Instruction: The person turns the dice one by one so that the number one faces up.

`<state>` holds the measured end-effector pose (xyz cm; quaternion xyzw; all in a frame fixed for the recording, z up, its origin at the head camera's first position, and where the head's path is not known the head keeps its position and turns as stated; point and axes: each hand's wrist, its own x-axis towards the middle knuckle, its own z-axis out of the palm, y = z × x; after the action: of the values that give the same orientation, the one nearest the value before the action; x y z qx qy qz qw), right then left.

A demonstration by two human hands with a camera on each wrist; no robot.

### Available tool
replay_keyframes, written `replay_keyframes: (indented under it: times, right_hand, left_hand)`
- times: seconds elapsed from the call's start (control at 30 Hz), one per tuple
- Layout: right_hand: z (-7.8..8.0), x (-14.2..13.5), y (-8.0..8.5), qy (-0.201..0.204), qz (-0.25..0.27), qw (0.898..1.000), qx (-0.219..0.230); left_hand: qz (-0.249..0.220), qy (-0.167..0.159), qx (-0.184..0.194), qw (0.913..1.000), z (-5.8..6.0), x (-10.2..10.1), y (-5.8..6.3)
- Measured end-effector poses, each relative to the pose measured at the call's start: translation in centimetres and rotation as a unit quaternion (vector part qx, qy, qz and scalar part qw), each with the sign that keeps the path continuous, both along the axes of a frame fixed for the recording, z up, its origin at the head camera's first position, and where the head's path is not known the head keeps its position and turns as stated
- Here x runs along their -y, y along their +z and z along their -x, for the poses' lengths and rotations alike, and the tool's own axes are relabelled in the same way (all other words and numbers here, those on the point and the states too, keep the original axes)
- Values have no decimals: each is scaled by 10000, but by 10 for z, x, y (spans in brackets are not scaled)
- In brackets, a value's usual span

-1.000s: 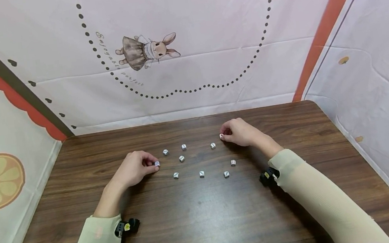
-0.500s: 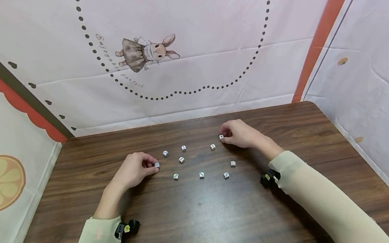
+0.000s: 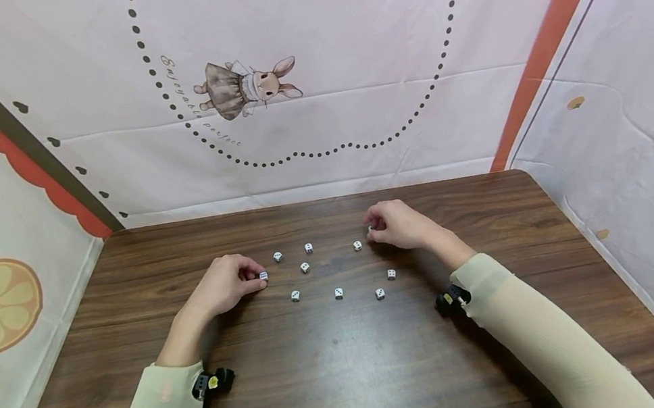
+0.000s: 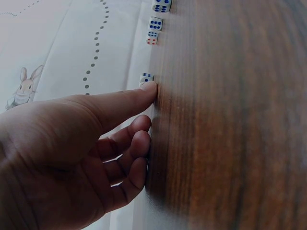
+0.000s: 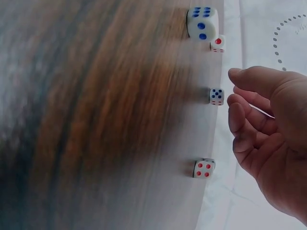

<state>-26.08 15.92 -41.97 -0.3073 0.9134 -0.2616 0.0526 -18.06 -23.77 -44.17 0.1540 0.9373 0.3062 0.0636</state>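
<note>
My left hand (image 3: 226, 283) pinches a small white die (image 3: 264, 276) on the table, between thumb and index finger. In the left wrist view, the thumb tip of my left hand (image 4: 62, 143) covers part of that die (image 4: 147, 77); the index finger is hidden. At the back right, my right hand (image 3: 399, 223) hovers with loosely bent fingers near a die (image 3: 369, 229), mostly hidden by them. The right wrist view shows no die between the fingers of my right hand (image 5: 268, 134); a die with red fours (image 5: 204, 168) sits on the tabletop below.
Several more white dice lie spread between the hands, such as one at the centre front (image 3: 339, 294), one at the front right (image 3: 380, 294) and one at the back (image 3: 309, 248). The brown wooden table (image 3: 348, 378) meets a printed cloth (image 3: 317, 123) behind.
The right hand has shifted slightly left, its fingers now hiding more of the die there. The left hand and the other dice stay in place.
</note>
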Motion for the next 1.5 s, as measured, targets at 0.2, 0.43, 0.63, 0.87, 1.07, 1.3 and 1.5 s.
replay_keyframes:
  times: [0.2,0.43,0.63,0.87,1.07,1.3,1.5]
  right_hand:
    - [-3,4,2,101,26,9999,19]
    - [-6,9,4,206,10,9998,56]
    - [-9,14,3,251,-83,9996,137]
    - [-12,20,3,347,-198,9991,147]
    - [-13,24,1,641,-229,9976,128]
    - [-14,28,-2,823,-305,9961,26]
    - [-14,29,-4,825,-370,9959,-46]
  left_hand:
    - [7,-11,-28,10000,0,0,1]
    - [34,-21,-38,10000,0,0,1]
    - [37,-16,-22,10000,-1,0,1]
    - [35,10,-23,10000,-2,0,2]
    - [19,27,-5,10000,-2,0,2]
    - [-1,32,25,10000,-2,0,1]
    - [6,18,24,10000,-2,0,1]
